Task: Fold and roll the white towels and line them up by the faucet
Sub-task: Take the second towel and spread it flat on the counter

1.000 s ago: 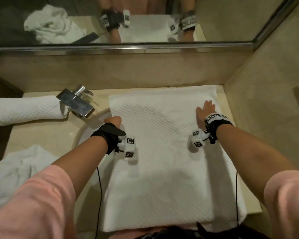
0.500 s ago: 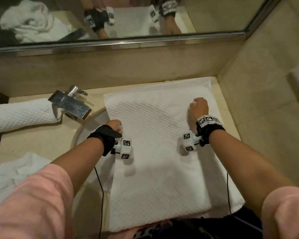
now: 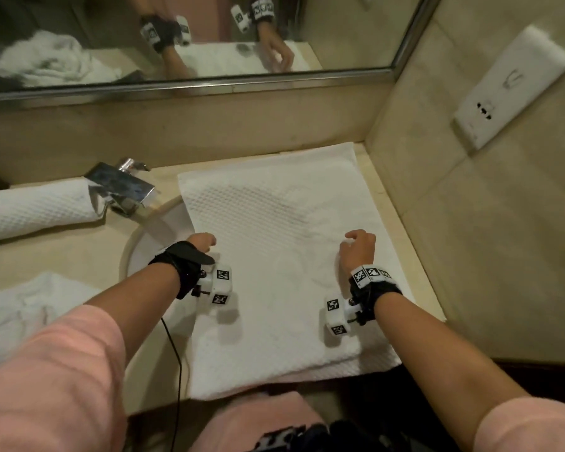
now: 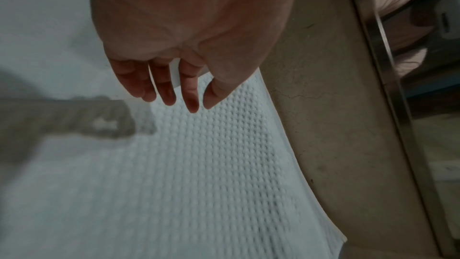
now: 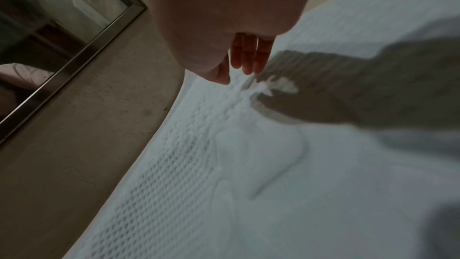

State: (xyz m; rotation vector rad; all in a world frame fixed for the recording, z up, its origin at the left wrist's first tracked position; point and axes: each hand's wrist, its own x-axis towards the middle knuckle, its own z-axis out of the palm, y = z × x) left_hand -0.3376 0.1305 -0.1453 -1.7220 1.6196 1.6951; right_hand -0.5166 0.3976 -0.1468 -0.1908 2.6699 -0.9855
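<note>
Hovering over the folded towel (image 3: 274,256), both hands loosely open, empty.

A bathroom, hotel-like: a chrome faucet (image 3: 121,187) stands on a beige stone counter (image 3: 56,256) over a round white basin (image 3: 150,243), a framed mirror (image 3: 190,83) runs behind it, and white towels lie either side.

The rolled towel (image 3: 30,210) runs off the head view's left edge; both wrist views are blurred.
</note>
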